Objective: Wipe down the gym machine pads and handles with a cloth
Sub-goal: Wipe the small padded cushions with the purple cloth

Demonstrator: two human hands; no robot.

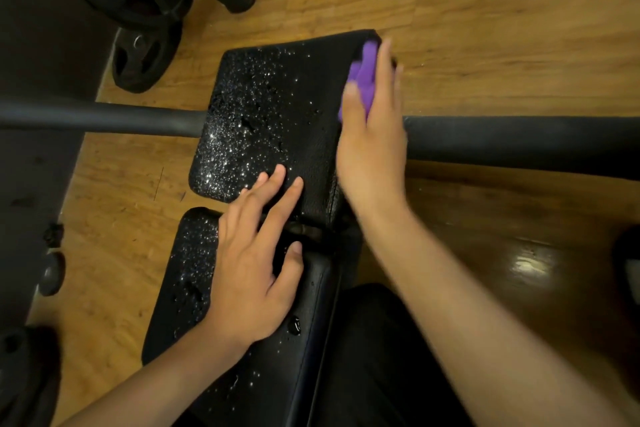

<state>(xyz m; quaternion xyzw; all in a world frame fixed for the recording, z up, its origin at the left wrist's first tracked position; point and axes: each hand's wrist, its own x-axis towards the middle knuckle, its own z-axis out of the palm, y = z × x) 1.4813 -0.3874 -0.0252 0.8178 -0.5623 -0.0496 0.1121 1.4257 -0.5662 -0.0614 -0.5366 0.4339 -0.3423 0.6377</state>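
Observation:
A black padded bench has two pads, both speckled with spray droplets. The far pad (263, 107) lies ahead of me and the near pad (194, 281) below it. My right hand (372, 135) presses a purple cloth (362, 80) flat against the right edge of the far pad with straight fingers. My left hand (254, 253) rests flat with spread fingers across the gap between the two pads. The right side of the far pad looks free of droplets.
A black foam-covered bar (519, 139) crosses under the bench from left to right. Black weight plates (145, 55) stand at the top left on the wooden floor (450, 10). A dark mat edge runs along the left. My dark trouser leg is at the bottom.

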